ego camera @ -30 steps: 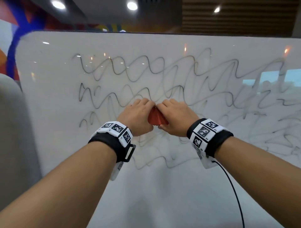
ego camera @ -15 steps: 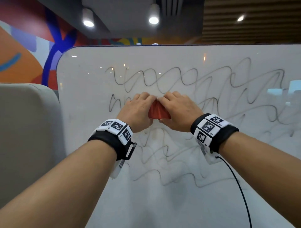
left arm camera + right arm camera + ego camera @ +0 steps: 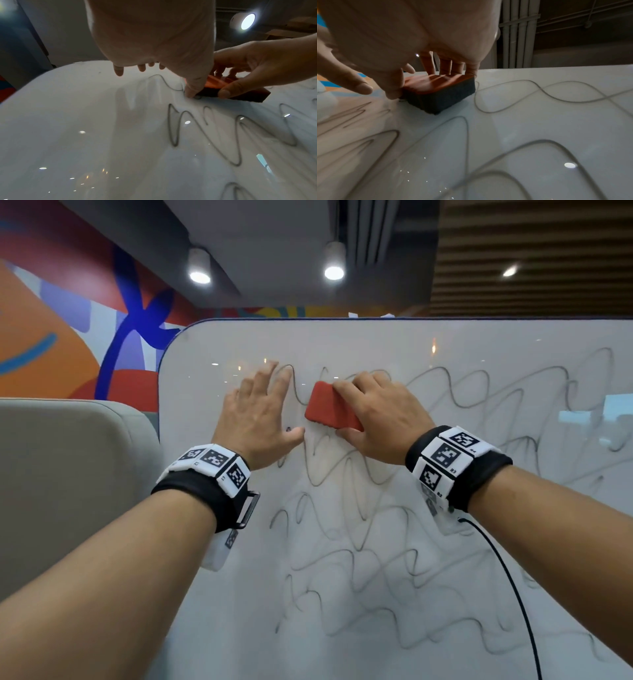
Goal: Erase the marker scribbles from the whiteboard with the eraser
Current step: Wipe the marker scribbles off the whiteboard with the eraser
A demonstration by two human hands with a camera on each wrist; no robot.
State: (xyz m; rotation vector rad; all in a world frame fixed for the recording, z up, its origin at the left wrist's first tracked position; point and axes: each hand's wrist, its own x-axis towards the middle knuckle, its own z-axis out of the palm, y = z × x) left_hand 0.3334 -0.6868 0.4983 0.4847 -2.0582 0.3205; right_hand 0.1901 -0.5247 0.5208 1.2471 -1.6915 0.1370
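The whiteboard stands upright in front of me, covered in wavy black marker scribbles. My right hand grips the red eraser with fingers over its top edge and thumb under it, and presses it on the top row of scribbles. The right wrist view shows its dark felt flat on the board under the fingers. My left hand lies flat on the board just left of the eraser, fingers straight and thumb close to the eraser.
The board's rounded left edge is near my left hand. A grey padded panel stands to the left, with a painted wall behind it. A black cable hangs from my right wrist across the board.
Both hands moved up to the top row of scribbles. My left hand let go of the eraser and now lies flat on the board. My right hand alone holds it.
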